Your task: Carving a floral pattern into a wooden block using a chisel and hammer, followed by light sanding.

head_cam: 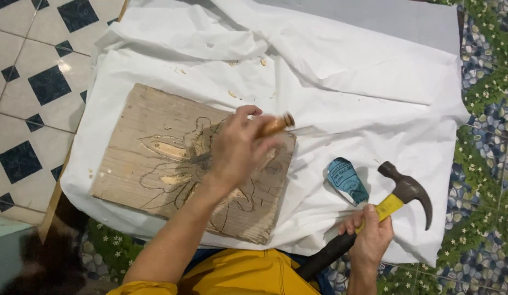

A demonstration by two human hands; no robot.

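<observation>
Wooden board point(144, 147) lies flat on a white sheet point(341, 93) that covers the table; it is pale, weathered, roughly rectangular, turned at a slant. A flower outline is drawn on its face in dark line, with some petals already cut out as lighter hollows.

Left hand point(235, 147) is over the middle-right part of the board, fingers closed around a chisel point(277, 124). Only the wooden handle end with a metal ring shows, pointing away from the board's right edge; the blade is hidden under the hand, so contact with the wood cannot be told. The hand is a little blurred.

Right hand point(371, 236) is off the board, to its lower right, closed around the handle of a claw hammer point(399, 194). Hammer head is dark, with a yellow band just below it and a black grip running down past the hand. The head is above the sheet, well apart from the board.

Between the board's right edge and the hammer: a small blue folded packet point(347, 180) lying on the sheet.

Beyond the board's far edge: a few pale wood chips point(232, 94) scattered on the sheet.

Left of the board, past the table edge: white floor tiles point(24, 82) with dark blue squares. Near the board's lower edge: yellow clothing point(232, 273) of the person
</observation>
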